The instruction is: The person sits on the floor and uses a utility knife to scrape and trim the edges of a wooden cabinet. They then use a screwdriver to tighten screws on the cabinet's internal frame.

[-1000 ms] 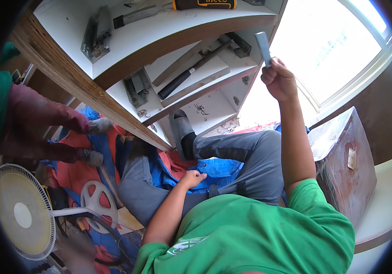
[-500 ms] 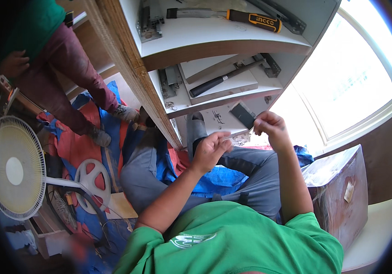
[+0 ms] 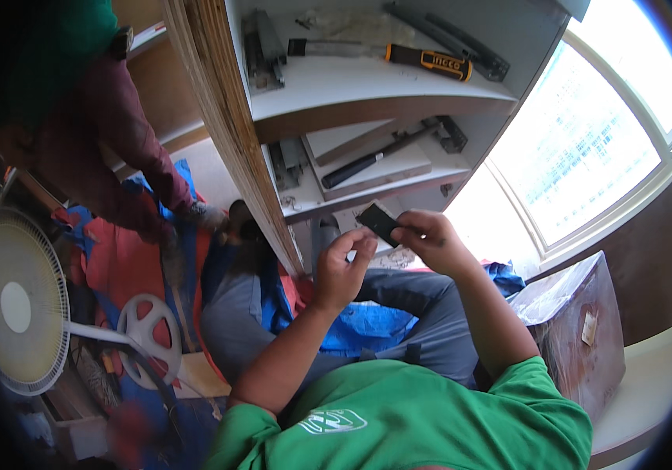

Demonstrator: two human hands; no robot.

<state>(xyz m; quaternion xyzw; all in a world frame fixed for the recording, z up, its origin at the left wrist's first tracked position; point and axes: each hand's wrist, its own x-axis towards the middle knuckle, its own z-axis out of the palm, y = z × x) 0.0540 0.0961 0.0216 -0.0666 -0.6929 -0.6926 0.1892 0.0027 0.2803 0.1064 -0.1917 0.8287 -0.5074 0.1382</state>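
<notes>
While the right grip (image 3: pixel 430 239) pinched a dark flat piece (image 3: pixel 377 225) between thumb and fingers before the cabinet (image 3: pixel 383 108), the left grip (image 3: pixel 341 272) curled at its near end — touching or just short, I could not tell. Behind, a grey slipper (image 3: pixel 325 233) was partly hidden; leftward, a co-worker (image 3: pixel 136 133) faded into shadow, head cut off.

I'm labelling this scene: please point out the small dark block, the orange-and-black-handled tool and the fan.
Small dark block (image 3: pixel 378 223), head view: its broad flat face.
Orange-and-black-handled tool (image 3: pixel 402 56), head view: its handle, near the blade.
Fan (image 3: pixel 15 306), head view: its white hub.
</notes>
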